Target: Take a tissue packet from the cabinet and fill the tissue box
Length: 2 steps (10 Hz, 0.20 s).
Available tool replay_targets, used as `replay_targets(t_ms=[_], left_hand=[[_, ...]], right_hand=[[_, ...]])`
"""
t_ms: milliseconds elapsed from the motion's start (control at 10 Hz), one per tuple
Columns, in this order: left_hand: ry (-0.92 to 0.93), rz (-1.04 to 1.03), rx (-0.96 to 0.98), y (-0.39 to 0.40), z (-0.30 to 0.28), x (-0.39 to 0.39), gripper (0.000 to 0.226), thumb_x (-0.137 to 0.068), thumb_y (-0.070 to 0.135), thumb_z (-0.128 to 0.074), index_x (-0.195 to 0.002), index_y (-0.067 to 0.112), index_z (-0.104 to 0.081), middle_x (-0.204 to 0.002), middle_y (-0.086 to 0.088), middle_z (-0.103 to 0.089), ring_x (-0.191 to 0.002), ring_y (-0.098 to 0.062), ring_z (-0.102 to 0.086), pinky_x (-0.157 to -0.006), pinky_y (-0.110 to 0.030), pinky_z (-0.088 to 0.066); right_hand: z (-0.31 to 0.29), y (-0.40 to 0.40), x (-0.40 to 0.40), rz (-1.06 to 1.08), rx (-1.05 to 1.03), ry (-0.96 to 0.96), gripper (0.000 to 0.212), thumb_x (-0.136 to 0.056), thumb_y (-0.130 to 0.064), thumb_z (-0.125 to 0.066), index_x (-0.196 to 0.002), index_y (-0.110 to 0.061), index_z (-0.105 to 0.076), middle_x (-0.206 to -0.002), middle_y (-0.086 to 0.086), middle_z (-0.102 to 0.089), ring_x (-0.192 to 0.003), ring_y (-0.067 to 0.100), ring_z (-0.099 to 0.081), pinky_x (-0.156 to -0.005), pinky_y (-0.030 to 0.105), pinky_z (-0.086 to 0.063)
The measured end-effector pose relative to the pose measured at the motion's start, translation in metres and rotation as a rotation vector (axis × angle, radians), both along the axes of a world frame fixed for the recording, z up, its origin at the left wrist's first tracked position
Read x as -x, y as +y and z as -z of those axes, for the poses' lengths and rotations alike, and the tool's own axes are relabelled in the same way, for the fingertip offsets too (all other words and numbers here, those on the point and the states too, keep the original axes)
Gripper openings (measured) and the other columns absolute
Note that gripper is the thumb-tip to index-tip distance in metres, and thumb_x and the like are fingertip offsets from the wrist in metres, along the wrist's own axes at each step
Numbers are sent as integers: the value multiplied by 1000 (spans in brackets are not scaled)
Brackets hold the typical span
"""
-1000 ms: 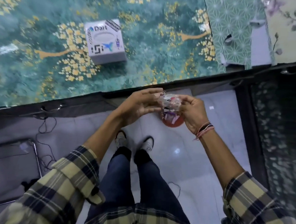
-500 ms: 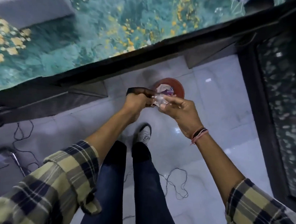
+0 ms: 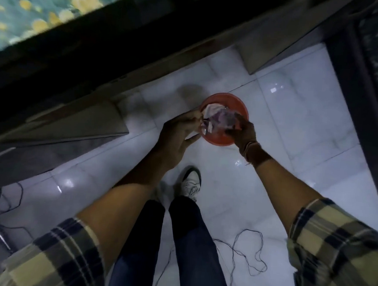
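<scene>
You're pinching wrapper [image 3: 218, 120] between left hand [image 3: 177, 137] and right hand [image 3: 243, 133], both gripping, directly over red bin [image 3: 241, 110].

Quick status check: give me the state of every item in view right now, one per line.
left hand: pinches the plastic wrapper's left end.
right hand: grips the wrapper's right side.
plastic wrapper: crumpled, held between both hands over the bin.
red bin: upright on the floor, open-topped, white stuff inside.
black thread: loose, tangled on the tiles.
</scene>
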<state>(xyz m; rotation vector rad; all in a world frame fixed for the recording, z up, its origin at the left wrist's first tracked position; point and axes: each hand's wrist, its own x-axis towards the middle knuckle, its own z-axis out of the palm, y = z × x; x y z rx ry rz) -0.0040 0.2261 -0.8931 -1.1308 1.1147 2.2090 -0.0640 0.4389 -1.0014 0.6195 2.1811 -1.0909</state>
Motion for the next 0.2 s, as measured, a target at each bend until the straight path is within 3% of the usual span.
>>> replay_targets(t_ms=[100,200], left_hand=[[12,29,-9,1,3,1,29,-100,3,-54,-100,25,-74,-95,11,-79,-89,-1,-74,-86,-31,-57],[9,23,-15,0,-5,-2,28,-101,4,-55,-102,25,-74,-97,12,-79,-97,-3,-72,-89,-33,-56]], right_hand=[[20,2,-2,-35,161,-305,64,-82,-7,-76,-141,-2,-52,-138,16,-58,-112,26,-61,-82,33,-56],[23,-5,-15,124,98,-333,43,-93,-6,-63,-136,-4,-57,-137,19,-58,-116,34,-62,-84,42,-60]])
